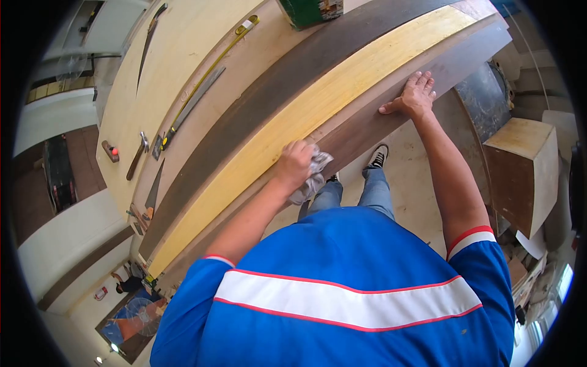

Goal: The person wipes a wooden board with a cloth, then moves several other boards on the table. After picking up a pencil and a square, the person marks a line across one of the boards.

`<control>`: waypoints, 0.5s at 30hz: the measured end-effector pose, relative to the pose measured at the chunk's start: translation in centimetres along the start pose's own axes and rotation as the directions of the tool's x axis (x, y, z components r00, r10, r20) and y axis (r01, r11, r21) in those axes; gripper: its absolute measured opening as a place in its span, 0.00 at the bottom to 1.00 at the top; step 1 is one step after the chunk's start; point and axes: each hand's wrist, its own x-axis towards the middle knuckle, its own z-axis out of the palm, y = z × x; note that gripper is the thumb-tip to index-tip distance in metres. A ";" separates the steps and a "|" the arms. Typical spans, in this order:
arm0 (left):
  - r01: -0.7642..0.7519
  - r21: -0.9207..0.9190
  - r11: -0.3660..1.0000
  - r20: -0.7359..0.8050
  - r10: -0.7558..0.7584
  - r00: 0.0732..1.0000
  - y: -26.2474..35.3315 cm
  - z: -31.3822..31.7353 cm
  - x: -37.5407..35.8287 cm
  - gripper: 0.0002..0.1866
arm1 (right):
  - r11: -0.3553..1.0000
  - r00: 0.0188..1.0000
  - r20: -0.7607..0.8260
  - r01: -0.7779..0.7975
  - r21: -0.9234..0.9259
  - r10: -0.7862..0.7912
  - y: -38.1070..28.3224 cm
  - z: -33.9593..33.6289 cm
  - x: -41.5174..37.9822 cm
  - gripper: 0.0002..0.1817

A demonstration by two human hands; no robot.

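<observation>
A crumpled grey-white rag (316, 174) is bunched in my left hand (295, 162), whose fingers are closed around it. That hand rests at the near edge of a long wooden piece (367, 79), which has a dark strip, a pale yellow strip and a brown front face. Farther right, my right hand (416, 98) lies flat on the brown face with fingers spread, holding nothing. Part of the rag hangs down in front of the brown face.
On the workbench (177, 40) beyond lie a hand saw (150, 40), a yellow level (229, 46), another saw blade (199, 98), a hammer (139, 153) and a small plane (110, 151). A green box (309, 12) stands at the back. At right is a wooden box (520, 165).
</observation>
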 end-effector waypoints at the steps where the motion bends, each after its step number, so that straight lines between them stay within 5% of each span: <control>1: 0.000 0.007 1.000 0.005 0.000 1.000 -0.1 -0.3 -0.5 0.13 | 1.000 1.000 0.000 -0.006 0.006 0.006 -0.1 -0.2 -0.1 0.89; 8: -0.107 0.011 0.994 -0.049 0.108 0.993 2.8 4.2 8.9 0.13 | 0.999 0.999 0.007 -0.043 -0.029 0.043 -0.4 0.2 0.2 0.90; 15: -0.164 -0.051 0.985 -0.051 0.162 0.985 1.2 0.1 -0.9 0.13 | 1.000 1.000 -0.002 -0.011 -0.010 0.011 0.0 0.1 -0.2 0.89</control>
